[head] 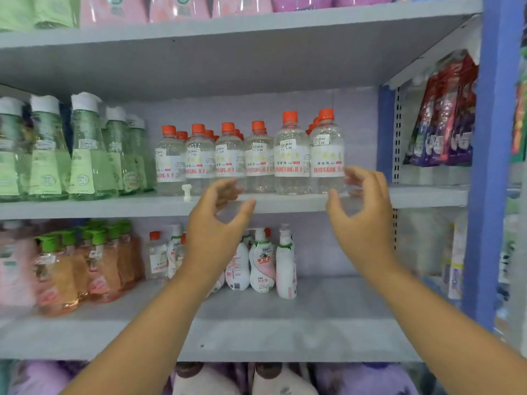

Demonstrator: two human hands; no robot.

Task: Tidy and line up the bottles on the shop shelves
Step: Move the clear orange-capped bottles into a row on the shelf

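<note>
Both hands are up at the front edge of the middle shelf (142, 206), where the clear bottles with orange caps (291, 155) stand in a fairly even front row, labels facing out, with more caps showing behind them. The left hand (219, 223) hangs just in front of the shelf lip with thumb and fingers loosely curved and apart, gripping nothing. The right hand (362, 206) is likewise spread and curved, its fingertips just beside the bottle nearest the right end of the row; blur keeps me from saying whether they touch it. My guess is this row is the one being squared up, and the next move calls for cupping the end bottles and nudging them level with the edge. A small white piece (186, 192) sits on the shelf by the leftmost clear bottle; I can't tell what it is. The back rows are mostly hidden, and the green bottles (85, 155) towards the left edge are blurred.
</note>
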